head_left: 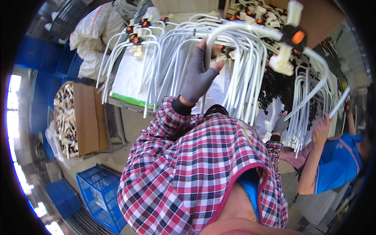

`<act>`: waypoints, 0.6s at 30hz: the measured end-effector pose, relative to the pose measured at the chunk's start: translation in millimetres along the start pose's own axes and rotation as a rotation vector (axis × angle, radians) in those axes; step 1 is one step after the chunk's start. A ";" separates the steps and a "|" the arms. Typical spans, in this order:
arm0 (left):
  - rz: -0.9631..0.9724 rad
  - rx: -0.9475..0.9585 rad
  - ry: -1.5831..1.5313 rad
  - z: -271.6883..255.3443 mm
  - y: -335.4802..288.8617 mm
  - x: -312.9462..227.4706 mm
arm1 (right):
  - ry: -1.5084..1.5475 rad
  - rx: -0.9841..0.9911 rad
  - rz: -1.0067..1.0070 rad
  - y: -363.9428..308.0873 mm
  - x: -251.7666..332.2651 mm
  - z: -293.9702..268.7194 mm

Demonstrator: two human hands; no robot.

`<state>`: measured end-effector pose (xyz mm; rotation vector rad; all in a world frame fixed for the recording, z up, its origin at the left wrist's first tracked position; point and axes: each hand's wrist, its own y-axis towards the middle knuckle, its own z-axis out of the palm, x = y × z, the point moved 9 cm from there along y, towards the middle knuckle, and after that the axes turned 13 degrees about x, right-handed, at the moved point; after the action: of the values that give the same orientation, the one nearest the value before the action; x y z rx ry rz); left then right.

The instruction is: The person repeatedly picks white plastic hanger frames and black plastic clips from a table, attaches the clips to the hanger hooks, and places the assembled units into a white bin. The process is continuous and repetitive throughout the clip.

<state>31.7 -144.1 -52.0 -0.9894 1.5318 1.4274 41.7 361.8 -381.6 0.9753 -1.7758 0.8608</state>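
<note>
Checked cloth [188, 164] of the wearer's shirt lay nearest, and past it the gloved left hand [197, 76] stood with thumb and fingers spread, one leg of a bent white tube [250, 29] in the gap between them. That tube arched above the other tubes [250, 78], carrying a black-and-orange clip [293, 38], its far leg ending near the gloved right hand [281, 123] (whether anything was pinched there, I could not tell). Behind, pale fittings [258, 13] lay heaped.
</note>
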 end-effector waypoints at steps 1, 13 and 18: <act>0.266 -0.143 0.270 -10.0 -1.2 -46.5 | 0.058 0.067 -0.009 7.4 36.5 19.1; -0.244 -0.336 0.183 -121.5 -56.6 51.8 | -0.439 1.387 -0.897 -216.3 291.5 209.9; -0.698 -0.526 1.113 -278.4 -151.5 97.8 | -0.649 0.963 -0.252 -120.4 173.2 130.2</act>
<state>123.5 -432.5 -187.5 -2.6212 1.2066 0.7371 51.0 152.6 -248.8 2.2516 -1.6451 1.3690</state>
